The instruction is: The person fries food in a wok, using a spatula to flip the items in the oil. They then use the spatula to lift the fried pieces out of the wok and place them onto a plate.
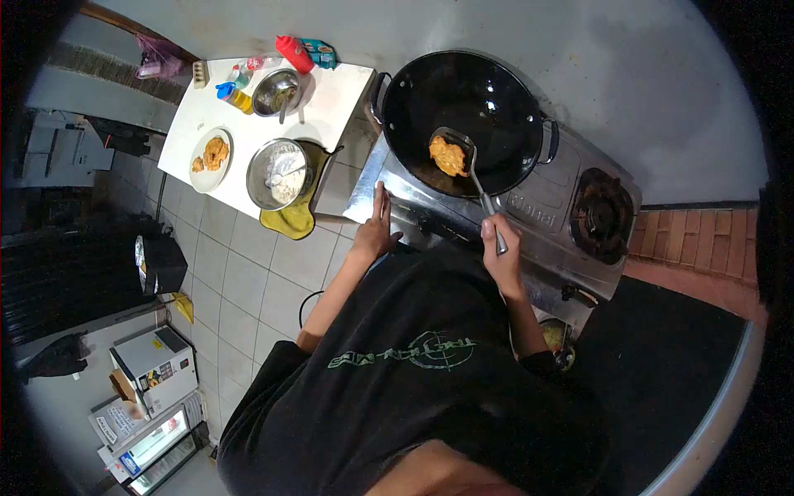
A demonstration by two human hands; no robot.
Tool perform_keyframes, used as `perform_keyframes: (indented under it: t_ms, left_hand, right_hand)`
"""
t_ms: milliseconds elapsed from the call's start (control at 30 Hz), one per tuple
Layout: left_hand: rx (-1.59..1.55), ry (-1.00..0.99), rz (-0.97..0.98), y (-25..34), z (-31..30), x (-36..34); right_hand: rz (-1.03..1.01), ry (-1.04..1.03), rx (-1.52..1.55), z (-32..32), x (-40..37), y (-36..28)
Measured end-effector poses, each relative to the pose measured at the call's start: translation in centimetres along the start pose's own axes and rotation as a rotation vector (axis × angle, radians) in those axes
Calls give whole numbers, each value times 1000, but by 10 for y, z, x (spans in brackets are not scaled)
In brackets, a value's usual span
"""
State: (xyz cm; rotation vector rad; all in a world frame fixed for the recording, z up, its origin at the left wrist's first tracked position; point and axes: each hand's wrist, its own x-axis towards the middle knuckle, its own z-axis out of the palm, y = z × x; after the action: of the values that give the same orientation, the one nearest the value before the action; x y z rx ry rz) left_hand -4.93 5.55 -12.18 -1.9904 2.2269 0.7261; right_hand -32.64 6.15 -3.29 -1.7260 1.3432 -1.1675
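The right hand [501,248] is closed around the near end of a metal skimmer [477,183], whose long handle runs up and away into a black wok [484,91]. The skimmer's head sits low inside the wok and carries a golden fritter [447,155], which lies just left of the wok's middle. The wok stands on the left burner of a steel gas stove [546,207]; the right burner [602,213] is bare. The left hand [376,227] holds nothing: it lies flat with the fingers stretched out and close together, resting on the stove's near left edge. To the left of the stove is a white tabletop [339,91]. On it stand a plate of fried pieces [211,157], a large metal bowl of pale batter [281,175] with a utensil in it, and a smaller metal bowl [277,91] farther back. A red bottle [295,54] lies at the far edge, and a yellow cloth [294,219] hangs over the near edge.
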Motion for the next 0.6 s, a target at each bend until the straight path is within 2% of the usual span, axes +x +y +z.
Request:
perform_keyframes:
  t_ms: [267, 367, 600]
  left_hand:
    - [7, 35, 27, 0, 0, -1]
    - [9, 37, 23, 0, -2, -2]
    - [2, 80, 56, -2, 3, -3]
  right_hand:
    - [9, -18, 28, 6, 0, -2]
    - [-46, -15, 27, 6, 2, -6]
    - [91, 33, 171, 12, -4, 6]
